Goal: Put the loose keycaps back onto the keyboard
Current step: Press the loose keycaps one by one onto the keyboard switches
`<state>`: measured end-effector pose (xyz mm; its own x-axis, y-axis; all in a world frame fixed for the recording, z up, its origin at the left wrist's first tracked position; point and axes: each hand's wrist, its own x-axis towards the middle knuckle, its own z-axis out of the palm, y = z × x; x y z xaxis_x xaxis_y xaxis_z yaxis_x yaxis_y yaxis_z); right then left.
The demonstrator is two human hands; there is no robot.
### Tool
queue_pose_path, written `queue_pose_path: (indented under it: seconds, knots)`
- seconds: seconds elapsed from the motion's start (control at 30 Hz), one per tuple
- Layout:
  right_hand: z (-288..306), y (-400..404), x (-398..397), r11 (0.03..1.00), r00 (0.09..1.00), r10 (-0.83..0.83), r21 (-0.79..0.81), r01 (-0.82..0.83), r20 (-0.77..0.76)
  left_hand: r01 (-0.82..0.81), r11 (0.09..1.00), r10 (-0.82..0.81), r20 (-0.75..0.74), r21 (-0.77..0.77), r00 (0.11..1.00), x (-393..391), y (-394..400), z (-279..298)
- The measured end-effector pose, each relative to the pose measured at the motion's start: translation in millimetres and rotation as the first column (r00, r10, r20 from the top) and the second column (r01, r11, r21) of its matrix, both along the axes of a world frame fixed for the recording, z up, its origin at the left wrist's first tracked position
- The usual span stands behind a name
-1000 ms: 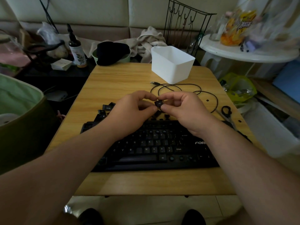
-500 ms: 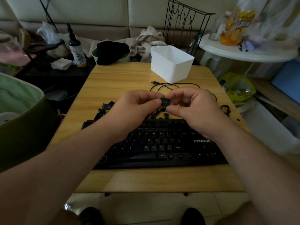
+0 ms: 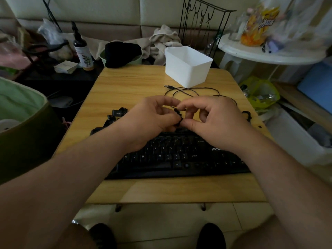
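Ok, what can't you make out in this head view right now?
- Legend on the keycap: too small, pinched between left hand and right hand.
- Upper rows of the keyboard: hidden behind both hands.
- Inside of the white bin: hidden by its wall.

On the black keyboard (image 3: pixel 176 157) I read white key legends: U, I, O, P, H, J, K, L, C, V, B, M, "Alt". Its right side shows "FOR", the rest hidden by my wrist.
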<state>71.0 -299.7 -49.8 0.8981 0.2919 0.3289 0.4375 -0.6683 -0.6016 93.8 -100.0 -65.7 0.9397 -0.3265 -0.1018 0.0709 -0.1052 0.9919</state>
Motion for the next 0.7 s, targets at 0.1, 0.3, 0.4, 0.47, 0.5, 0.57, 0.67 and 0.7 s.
queue_pose_path:
  seconds: [0.1, 0.3, 0.4, 0.47, 0.5, 0.57, 0.67, 0.7]
  knots:
    - [1.3, -3.4, -2.8, 0.988, 0.999, -0.005, -0.156, 0.012, 0.048, 0.065, 0.997, -0.067, -0.054, -0.037, 0.996, -4.2, -0.9, 1.3]
    - [2.4, -14.5, -15.4, 0.951, 0.998, 0.039, -0.309, -0.021, 0.054, 0.152, 0.988, -0.152, -0.052, -0.010, 0.987, -11.5, -4.3, 3.3]
    - [1.5, -18.5, -25.1, 0.910, 0.999, 0.014, -0.414, 0.006, 0.045, 0.191, 0.980, -0.190, -0.031, 0.045, 0.981, -16.6, -11.8, -1.9]
    - [-0.7, -23.2, -30.4, 0.890, 1.000, 0.009, -0.456, 0.003, 0.025, 0.215, 0.975, -0.213, -0.032, 0.056, 0.976, -21.2, -17.8, -5.7]
    - [-0.8, -27.0, -32.8, 0.887, 1.000, -0.007, -0.462, 0.010, 0.007, 0.226, 0.972, -0.225, -0.024, 0.068, 0.974, -23.3, -20.6, -7.0]
    - [0.1, -38.7, -36.4, 0.890, 0.997, -0.052, -0.455, 0.024, -0.049, 0.228, 0.953, -0.247, 0.074, 0.200, 0.966, -26.7, -24.5, -8.2]
    - [-0.5, -55.7, -42.9, 0.882, 0.976, -0.089, -0.471, -0.015, -0.198, 0.108, 0.826, -0.365, 0.378, 0.553, 0.851, -31.2, -24.8, -10.1]
    - [-1.3, -58.4, -45.7, 0.880, 0.966, -0.092, -0.474, -0.036, -0.243, 0.065, 0.774, -0.431, 0.449, 0.629, 0.783, -32.4, -24.2, -12.0]
